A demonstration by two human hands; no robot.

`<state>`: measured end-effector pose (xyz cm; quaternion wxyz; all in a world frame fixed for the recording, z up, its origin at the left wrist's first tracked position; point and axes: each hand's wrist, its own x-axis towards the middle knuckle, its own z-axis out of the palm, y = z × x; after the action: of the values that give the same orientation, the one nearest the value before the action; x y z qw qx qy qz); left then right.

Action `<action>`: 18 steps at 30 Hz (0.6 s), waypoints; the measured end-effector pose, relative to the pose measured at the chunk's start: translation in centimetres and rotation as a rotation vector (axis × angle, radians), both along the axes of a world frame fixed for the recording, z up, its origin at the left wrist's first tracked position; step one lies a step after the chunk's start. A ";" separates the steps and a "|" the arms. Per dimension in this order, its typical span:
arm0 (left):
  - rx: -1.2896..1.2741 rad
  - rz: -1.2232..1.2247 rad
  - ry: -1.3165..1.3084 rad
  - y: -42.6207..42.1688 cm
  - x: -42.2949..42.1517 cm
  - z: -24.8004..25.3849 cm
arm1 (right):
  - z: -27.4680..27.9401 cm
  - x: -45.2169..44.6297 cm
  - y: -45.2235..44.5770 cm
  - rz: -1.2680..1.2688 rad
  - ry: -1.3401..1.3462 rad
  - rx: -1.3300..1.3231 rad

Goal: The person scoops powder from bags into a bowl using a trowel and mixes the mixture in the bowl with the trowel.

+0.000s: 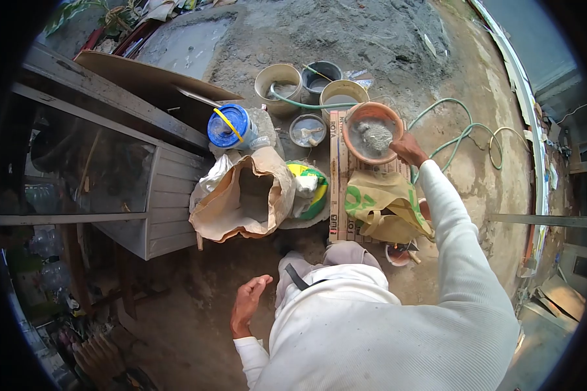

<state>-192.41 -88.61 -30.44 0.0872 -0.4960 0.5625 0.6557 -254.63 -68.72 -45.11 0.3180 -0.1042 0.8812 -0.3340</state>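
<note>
One round terracotta-coloured basin [372,109] containing a heap of pale grey material [376,137], observed at the far end of a long printed cardboard box [338,173]. Placed the right hand [409,149], curled, at the basin's right rim; could not tell its exact hold. Held the left hand [246,304] free and loosely bent beside the left thigh [289,262]. Showed on the near side a yellowish bag with green lettering [386,190], beyond the basin a cream bucket [339,88], leftward a brown paper sack [238,212], rightward a looped green hose [466,132].
</note>
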 end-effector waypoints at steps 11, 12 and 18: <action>-0.082 -0.036 -0.036 1.1 0.0 -2.9 | 5.7 2.4 -4.3 0.635 0.593 0.625; -0.091 0.045 -0.021 1.3 0.5 -3.8 | 5.7 2.9 -4.4 0.557 0.671 0.555; -0.163 0.247 -0.091 -0.4 2.8 -7.4 | 13.1 11.7 -11.3 0.771 0.760 0.325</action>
<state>-189.63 -89.04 -37.84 -0.0093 -0.5961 0.5441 0.5903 -242.98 -80.04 -32.00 0.0893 -0.4813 0.8720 0.0072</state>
